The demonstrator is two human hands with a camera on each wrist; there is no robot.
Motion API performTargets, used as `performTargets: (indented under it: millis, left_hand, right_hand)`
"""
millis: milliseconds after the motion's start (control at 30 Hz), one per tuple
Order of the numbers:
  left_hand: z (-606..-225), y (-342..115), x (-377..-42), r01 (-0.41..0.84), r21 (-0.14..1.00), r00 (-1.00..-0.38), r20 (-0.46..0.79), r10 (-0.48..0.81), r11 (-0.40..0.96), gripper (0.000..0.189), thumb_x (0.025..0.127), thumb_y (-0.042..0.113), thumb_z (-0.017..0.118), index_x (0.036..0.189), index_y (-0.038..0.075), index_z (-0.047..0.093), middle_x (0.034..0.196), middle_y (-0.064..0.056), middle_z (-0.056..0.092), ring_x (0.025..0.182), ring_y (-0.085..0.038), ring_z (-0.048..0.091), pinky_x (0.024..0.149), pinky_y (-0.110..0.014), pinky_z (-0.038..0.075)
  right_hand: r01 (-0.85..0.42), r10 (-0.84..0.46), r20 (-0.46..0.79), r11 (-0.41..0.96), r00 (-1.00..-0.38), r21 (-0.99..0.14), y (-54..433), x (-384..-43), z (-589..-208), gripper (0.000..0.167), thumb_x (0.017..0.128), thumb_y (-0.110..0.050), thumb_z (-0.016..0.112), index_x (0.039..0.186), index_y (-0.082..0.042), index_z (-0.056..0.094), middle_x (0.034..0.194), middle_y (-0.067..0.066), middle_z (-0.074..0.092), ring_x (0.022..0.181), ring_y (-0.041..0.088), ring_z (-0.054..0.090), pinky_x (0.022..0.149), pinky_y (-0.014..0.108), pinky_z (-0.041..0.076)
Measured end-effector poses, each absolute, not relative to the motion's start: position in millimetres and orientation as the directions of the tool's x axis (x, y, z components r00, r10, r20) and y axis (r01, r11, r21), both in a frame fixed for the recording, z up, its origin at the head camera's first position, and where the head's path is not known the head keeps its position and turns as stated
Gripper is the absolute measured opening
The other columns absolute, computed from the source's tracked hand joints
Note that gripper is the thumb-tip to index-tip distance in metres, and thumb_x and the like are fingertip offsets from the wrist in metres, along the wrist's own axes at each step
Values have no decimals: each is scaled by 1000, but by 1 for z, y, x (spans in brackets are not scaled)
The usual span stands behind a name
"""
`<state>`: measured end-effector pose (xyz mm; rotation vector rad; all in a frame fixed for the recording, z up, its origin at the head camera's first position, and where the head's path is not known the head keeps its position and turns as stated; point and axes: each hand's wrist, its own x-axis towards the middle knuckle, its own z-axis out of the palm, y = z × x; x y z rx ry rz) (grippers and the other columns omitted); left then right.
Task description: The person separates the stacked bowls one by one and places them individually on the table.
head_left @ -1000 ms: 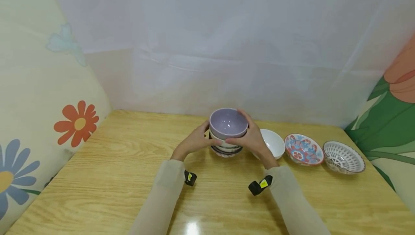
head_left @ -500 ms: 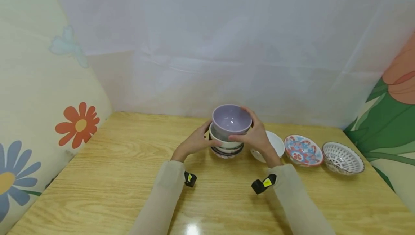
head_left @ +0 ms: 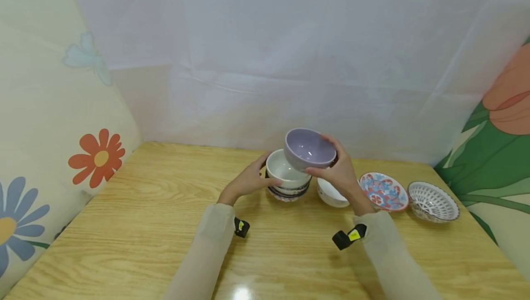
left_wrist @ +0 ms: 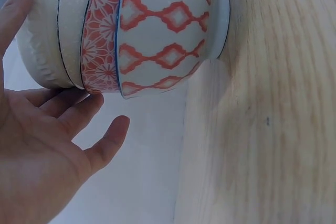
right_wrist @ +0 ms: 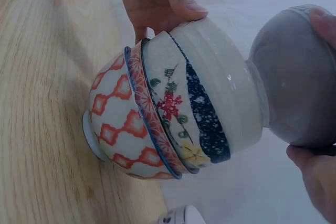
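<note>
I'm apparently unstacking, the purple bowl [head_left: 307, 149] gripped in my right hand [head_left: 342, 172], the white bowl [head_left: 280, 167] held lower by my left hand [head_left: 250, 180]; next calls for a level lift away.

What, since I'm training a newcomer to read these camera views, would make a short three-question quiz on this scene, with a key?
1. Which hand holds the purple bowl?

2. What decorates the outside of the lowest bowl in the stack?
a) green stripes
b) red diamonds
c) black dots

3. True or false: no hand touches the stack.

Key:
1. The right hand.
2. b
3. False: the left hand grips it near the top, at the white bowl.
</note>
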<state>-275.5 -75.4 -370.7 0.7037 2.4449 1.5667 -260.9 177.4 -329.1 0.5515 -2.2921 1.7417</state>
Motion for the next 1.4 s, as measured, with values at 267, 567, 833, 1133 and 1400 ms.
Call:
performTargets:
  millis: [267, 567, 833, 1133, 1400]
  left_hand:
    - [-373, -79, -276, 307, 885, -879, 122, 461, 350, 83, 81, 30, 76, 150, 21, 29, 152, -8, 36, 145, -30, 22, 112, -60, 24]
    - [-373, -79, -278, 304, 883, -881, 117, 459, 357, 84, 82, 30, 75, 150, 20, 28, 153, -9, 34, 145, -31, 22, 112, -60, 25]
    - [-373, -78, -275, 286, 884, -885, 95, 456, 371, 86, 81, 34, 75, 151, 20, 27, 154, -8, 32, 145, -30, 21, 113, -59, 24]
    - [-370, -75, -273, 300, 882, -878, 106, 468, 363, 85, 83, 33, 73, 151, 18, 25, 154, -10, 31, 145, -33, 20, 110, -61, 27]
    - [-373, -74, -275, 315, 883, -873, 126, 471, 347, 82, 83, 29, 74, 150, 18, 28, 153, -9, 33, 145, -33, 21, 110, -62, 27]
  right_hand:
    - [-433, -184, 399, 212, -898, -876, 193, -250, -331, 90, 65, 9, 80, 143, 1, 36, 138, 25, 41, 122, 35, 44, 90, 9, 43]
    - [-440, -213, 400, 196, -892, -876, 205, -232, -335, 90, 66, 9, 79, 144, 0, 34, 139, 23, 39, 114, 13, 48, 87, 10, 46]
    - [-435, -158, 417, 97, -895, -895, 208, -210, -351, 92, 60, 18, 77, 141, 8, 34, 135, 21, 42, 110, 5, 51, 89, 10, 46]
    - [-490, -186, 472, 66, -862, -869, 212, -192, -367, 95, 54, 20, 78, 139, 10, 36, 130, -2, 49, 112, 6, 50, 91, 12, 47]
    - [-552, -312, 559, -119, -768, -825, 211, -180, -384, 94, 59, 8, 84, 138, 16, 32, 138, 1, 47, 120, 8, 49, 97, 15, 45]
